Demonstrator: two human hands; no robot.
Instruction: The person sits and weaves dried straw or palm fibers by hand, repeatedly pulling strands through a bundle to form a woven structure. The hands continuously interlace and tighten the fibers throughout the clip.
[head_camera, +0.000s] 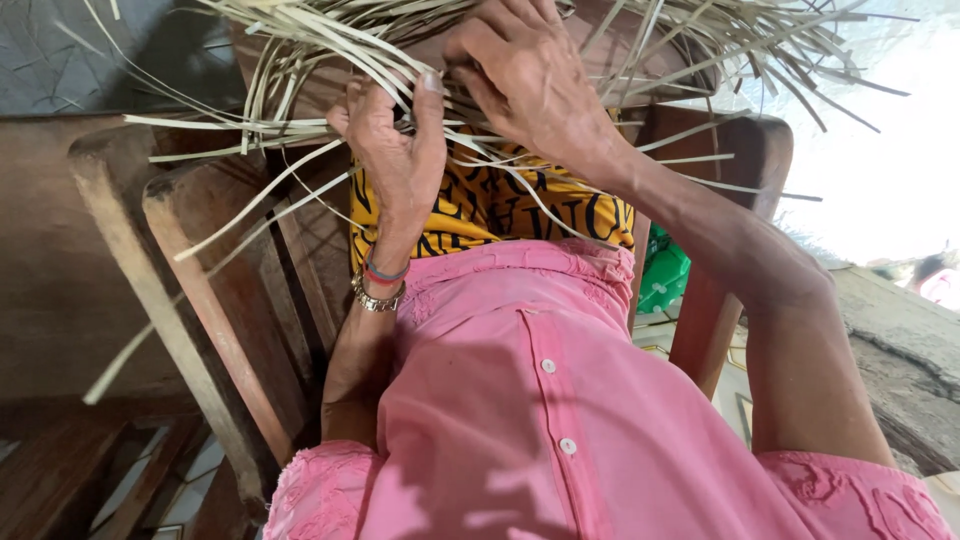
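Observation:
A loose weave of pale dried palm strips (300, 60) fans across the top of the head view, over my lap. My left hand (395, 150) reaches up into the strips, thumb and fingers pinching some of them; bracelets circle its wrist. My right hand (530, 80) lies over the strips just to the right, fingers curled down on them. The two hands almost touch. Long strip ends stick out left and right. Below the hands lie my yellow-and-black cloth (480, 205) and pink shirt (520, 400).
A wooden chair frames me, with its armrest (190, 300) at the left and another arm (735, 170) at the right. A green bag (662, 275) lies beside the chair on the right. A rough concrete ledge (900, 350) runs along the right edge.

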